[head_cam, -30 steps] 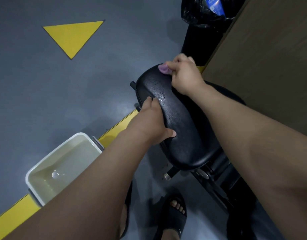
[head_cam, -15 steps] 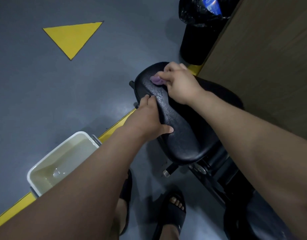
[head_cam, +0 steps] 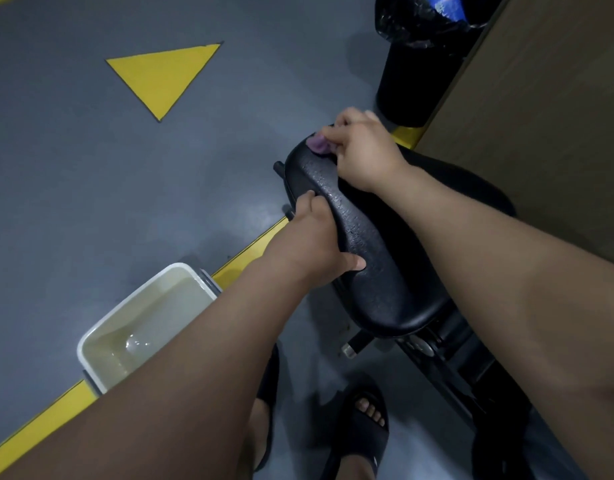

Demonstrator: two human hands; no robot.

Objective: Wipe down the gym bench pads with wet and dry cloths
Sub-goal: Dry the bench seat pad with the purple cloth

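A black bench pad runs from the centre toward the lower right, its surface beaded with water. My right hand grips a small purple cloth and holds it against the pad's far end. My left hand grips the pad's left edge, thumb on top and fingers curled under the side. Most of the cloth is hidden inside my right hand.
A white basin of cloudy water stands on the grey floor at lower left, beside a yellow floor line. A black bin with a black liner stands at the back. A wooden panel borders the right. My sandalled feet are below the bench frame.
My right hand drew the cloth nearer along the pad, then pushed it back to the far end. My left hand kept its grip on the pad's edge.
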